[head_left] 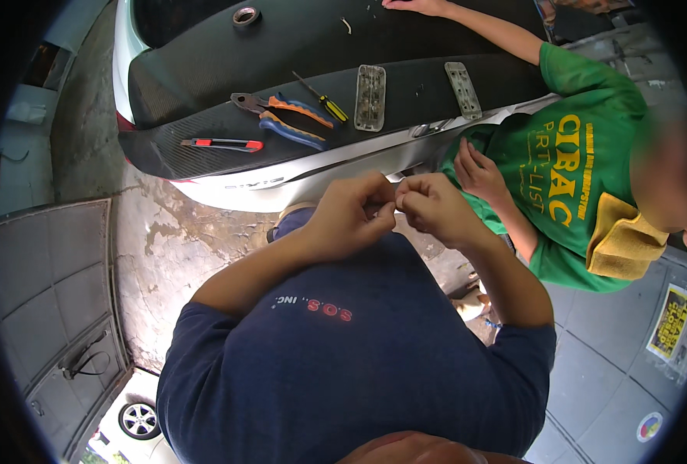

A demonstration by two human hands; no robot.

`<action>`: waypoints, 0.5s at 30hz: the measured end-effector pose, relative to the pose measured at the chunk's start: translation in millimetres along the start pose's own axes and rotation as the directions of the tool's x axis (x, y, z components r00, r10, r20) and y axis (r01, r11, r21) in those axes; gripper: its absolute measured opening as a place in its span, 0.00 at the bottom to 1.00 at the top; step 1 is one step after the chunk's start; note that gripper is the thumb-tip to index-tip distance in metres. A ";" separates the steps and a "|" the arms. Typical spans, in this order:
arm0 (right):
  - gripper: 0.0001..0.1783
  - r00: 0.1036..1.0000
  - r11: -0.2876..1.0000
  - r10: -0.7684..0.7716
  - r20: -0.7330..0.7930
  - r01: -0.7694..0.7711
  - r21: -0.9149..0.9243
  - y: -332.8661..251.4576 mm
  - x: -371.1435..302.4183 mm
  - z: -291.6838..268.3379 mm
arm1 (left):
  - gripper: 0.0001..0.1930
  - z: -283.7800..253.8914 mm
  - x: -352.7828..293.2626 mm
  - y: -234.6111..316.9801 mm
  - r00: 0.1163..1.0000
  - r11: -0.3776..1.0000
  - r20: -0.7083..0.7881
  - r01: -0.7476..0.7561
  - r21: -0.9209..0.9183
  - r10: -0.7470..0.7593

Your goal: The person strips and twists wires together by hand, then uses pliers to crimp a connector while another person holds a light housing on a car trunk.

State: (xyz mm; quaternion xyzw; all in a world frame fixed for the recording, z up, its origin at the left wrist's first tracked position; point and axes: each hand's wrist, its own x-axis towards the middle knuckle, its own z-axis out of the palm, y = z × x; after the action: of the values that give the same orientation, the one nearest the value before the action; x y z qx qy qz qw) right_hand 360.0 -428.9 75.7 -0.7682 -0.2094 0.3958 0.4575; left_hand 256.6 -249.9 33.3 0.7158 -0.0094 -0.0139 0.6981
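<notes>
My left hand and my right hand meet in front of my chest, just off the car's rear edge. Both are closed, thumbs and fingers pinched together fingertip to fingertip. Whatever is between them is too small or too hidden to make out. Beyond them on the dark car trunk lid lie pliers with orange and blue handles, a yellow-and-black screwdriver, and a red-and-black utility knife. Two long clear plastic pieces, one a wider case and one narrower, lie farther right.
A roll of tape and a small pale scrap sit farther back on the lid. At right stands a person in a green shirt, one hand on the lid, with a yellow cloth on them. A grey metal gate stands left.
</notes>
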 end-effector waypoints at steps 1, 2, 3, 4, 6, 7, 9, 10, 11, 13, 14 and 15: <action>0.09 0.998 0.997 0.054 0.027 -0.055 0.062 0.7 -0.9 -1.0 | 0.05 -0.6 -0.6 0.8 1.000 1.000 0.004 0.003 -0.003 -0.003; 0.09 0.993 0.986 0.105 0.057 -0.111 0.123 1.2 -2.1 -2.4 | 0.05 -2.4 -1.4 2.9 1.000 0.999 0.002 -0.008 0.039 0.008; 0.10 0.984 0.969 0.154 0.090 -0.168 0.181 1.5 -3.3 -3.7 | 0.05 -4.2 -2.1 4.9 1.000 0.997 0.001 -0.019 0.080 0.019; 0.11 0.972 0.947 0.196 0.130 -0.222 0.232 0.9 -2.5 -4.7 | 0.05 -6.3 -3.1 6.0 1.000 0.997 -0.004 -0.018 0.079 0.018; 0.12 0.955 0.920 0.237 0.176 -0.279 0.276 -2.7 -2.2 -4.3 | 0.06 -9.6 -4.8 7.0 0.970 0.936 0.041 0.243 -0.253 -0.240; 0.12 0.977 0.978 -0.207 -0.045 0.205 -0.043 -6.9 -4.0 -2.1 | 0.06 -10.1 -5.8 4.7 0.969 0.935 0.036 0.245 -0.258 -0.244; 0.13 0.757 0.714 -0.648 -0.085 0.565 -0.414 -7.6 -2.1 -0.6 | 0.06 -10.9 -6.5 -1.6 0.983 0.926 0.045 0.184 -0.329 -0.180; 0.14 0.651 0.560 -0.759 -0.004 0.649 -0.516 -4.1 1.5 -1.2 | 0.06 -11.8 -6.5 -1.3 0.983 0.926 0.044 0.185 -0.330 -0.181; 0.15 0.533 0.382 -0.841 0.091 0.706 -0.596 0.0 3.6 -1.1 | 0.06 -12.8 -6.6 -0.4 0.980 0.922 0.073 0.200 -0.333 -0.186; 0.14 0.515 0.331 -0.848 0.126 0.700 -0.633 5.1 3.8 0.4 | 0.07 -12.9 -7.6 0.6 0.976 0.918 0.100 0.214 -0.334 -0.192; 0.11 0.514 0.304 -0.843 0.157 0.697 -0.649 5.5 3.4 1.7 | 0.05 -12.0 -8.2 1.0 0.976 0.911 0.100 0.218 -0.350 -0.195; 0.09 0.514 0.277 -0.837 0.188 0.695 -0.664 5.6 2.4 3.1 | 0.04 -11.3 -9.3 1.6 0.975 0.904 0.099 0.222 -0.366 -0.199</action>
State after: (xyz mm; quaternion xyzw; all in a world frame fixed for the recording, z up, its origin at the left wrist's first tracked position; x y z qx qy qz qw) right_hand 358.7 -428.3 69.1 -0.7112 -0.6332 -0.0584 0.2998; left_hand 247.7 -238.3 35.2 0.5653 0.0501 -0.1121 0.8157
